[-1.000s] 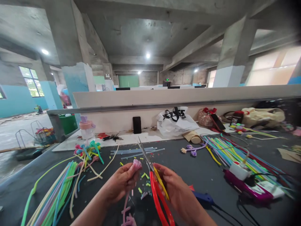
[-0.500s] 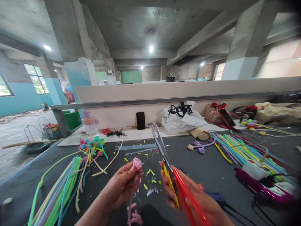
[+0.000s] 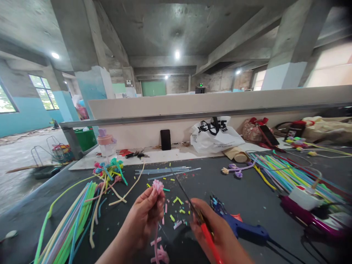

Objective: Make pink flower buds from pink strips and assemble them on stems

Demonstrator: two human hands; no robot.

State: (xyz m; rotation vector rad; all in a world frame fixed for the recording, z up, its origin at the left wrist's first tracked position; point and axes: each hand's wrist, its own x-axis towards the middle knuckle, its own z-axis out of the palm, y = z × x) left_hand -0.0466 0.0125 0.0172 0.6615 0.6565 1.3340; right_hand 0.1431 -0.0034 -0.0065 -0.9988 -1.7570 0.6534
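Pink flower [image 3: 157, 186] pinched between thumb and fingers of left hand [image 3: 148, 209], above black tabletop [image 3: 118, 227]. Right hand [image 3: 211, 227] gripped around scissors [image 3: 204, 224]. Blue glue gun [image 3: 247, 229] near right hand; yellow scraps [image 3: 178, 200] between hands.

We record: tuft [image 3: 157, 186], pink; scissors handle [image 3: 211, 245], red; glue gun [image 3: 249, 228], dark blue; bag [image 3: 217, 142], white, black lettering. We log tabletop [image 3: 209, 183] as dark grey.
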